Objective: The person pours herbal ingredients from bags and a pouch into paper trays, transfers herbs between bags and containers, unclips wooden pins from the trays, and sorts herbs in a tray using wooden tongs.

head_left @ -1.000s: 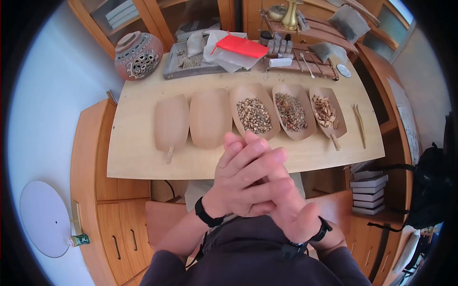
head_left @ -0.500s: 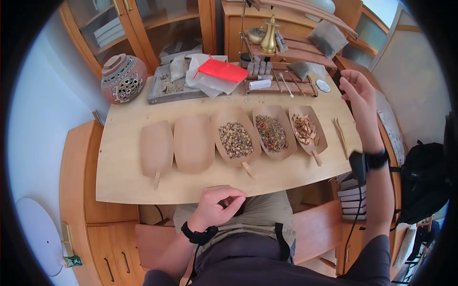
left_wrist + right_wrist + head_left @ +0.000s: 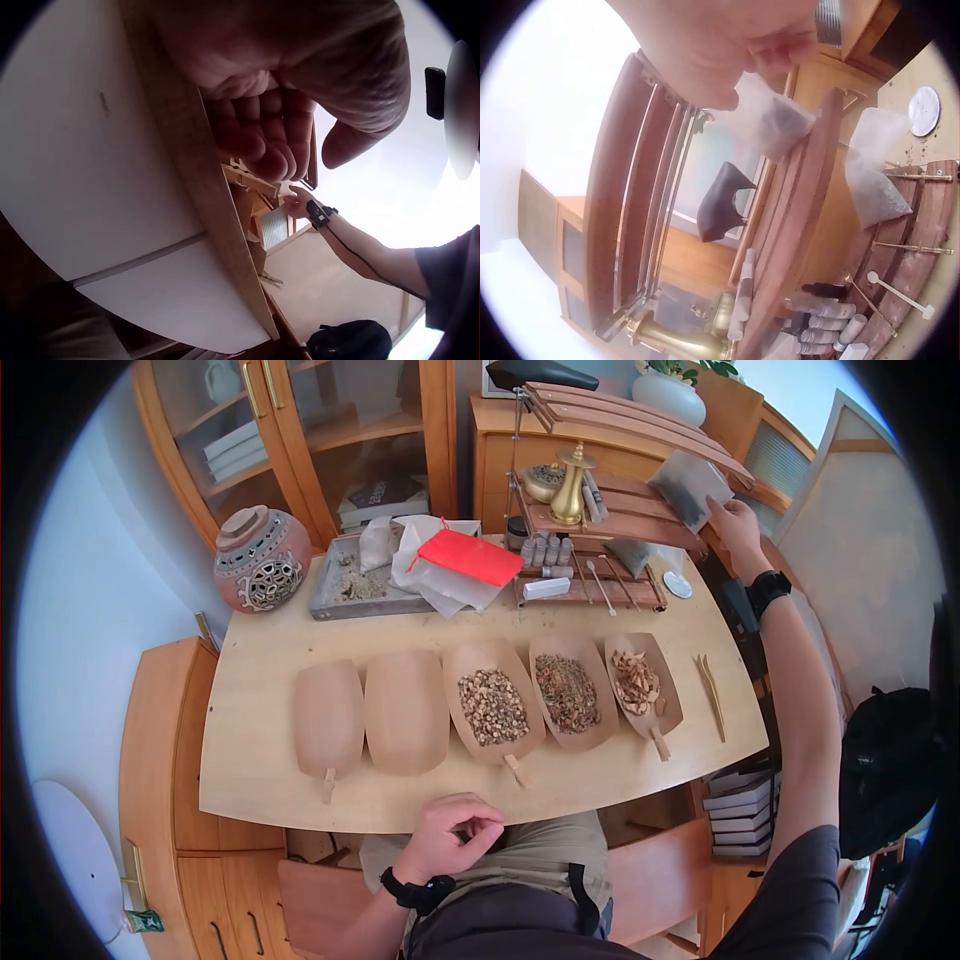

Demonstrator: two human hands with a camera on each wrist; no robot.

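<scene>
My right hand [image 3: 738,525] reaches to the rack at the back right and pinches the edge of a clear plastic bag [image 3: 683,490] with dark contents. The bag stands on the middle shelf of the wooden rack [image 3: 625,510]; in the right wrist view the thumb lies over its upper part. My left hand [image 3: 455,835] stays near the table's front edge, fingers loosely curled and holding nothing. Between the hands lie brown scoop-shaped trays: two bare ones, one with chopped pale-brown pieces [image 3: 492,707], one with mixed dried bits [image 3: 567,693], one with woody slices [image 3: 635,682].
A second clear bag [image 3: 877,191] lies on the rack's lower shelf beside small bottles [image 3: 547,550]. A brass vessel [image 3: 569,490] stands higher up. Golden tweezers [image 3: 711,698] lie at the table's right. A red pouch [image 3: 470,557] tops a grey tray [image 3: 330,600]; a patterned pot [image 3: 262,560] stands left.
My hands were clasped together a second ago. They parted, and the right hand moved out to the right and forward to the bag on the rack. The left stayed at the table's front edge.
</scene>
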